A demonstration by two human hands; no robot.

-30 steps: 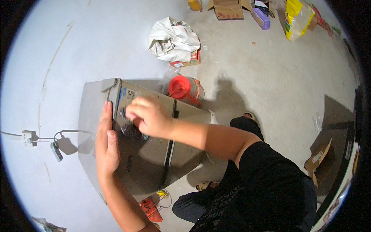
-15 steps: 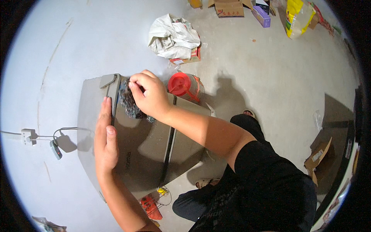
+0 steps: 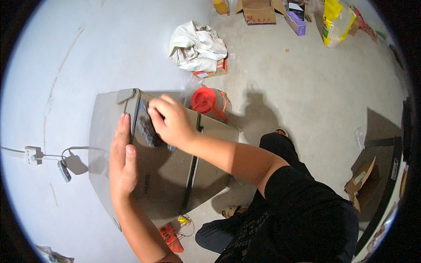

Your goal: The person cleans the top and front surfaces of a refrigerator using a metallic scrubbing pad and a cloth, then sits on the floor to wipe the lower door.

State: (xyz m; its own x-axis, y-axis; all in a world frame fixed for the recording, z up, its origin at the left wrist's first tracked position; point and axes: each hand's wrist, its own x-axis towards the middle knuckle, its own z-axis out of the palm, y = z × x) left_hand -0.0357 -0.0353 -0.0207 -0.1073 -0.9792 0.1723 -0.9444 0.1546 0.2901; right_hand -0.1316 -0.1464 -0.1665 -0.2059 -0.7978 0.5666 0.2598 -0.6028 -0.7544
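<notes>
A small grey-brown refrigerator (image 3: 164, 179) with a dark seam across its front stands against the wall. My left hand (image 3: 124, 164) lies flat along its top edge, fingers stretched out and together. In my right hand (image 3: 173, 122) is a bunched dark cloth (image 3: 148, 127) with light flecks, pressed to the upper front of the door. The fingers are closed round the cloth, which is smeared by motion. Part of the door is hidden behind my right hand and forearm.
Beyond the refrigerator stands a bucket with a red lid (image 3: 204, 100). A white sack (image 3: 197, 46) lies on a red box. Cartons (image 3: 259, 12) and a yellow bag (image 3: 337, 24) stand farther off. A wall socket (image 3: 31, 155) with cables is at left, an orange bag (image 3: 171, 239) below.
My right hand and the cloth have moved slightly nearer to me along the door. The whole view has shifted a little. My left hand keeps its place on the top edge.
</notes>
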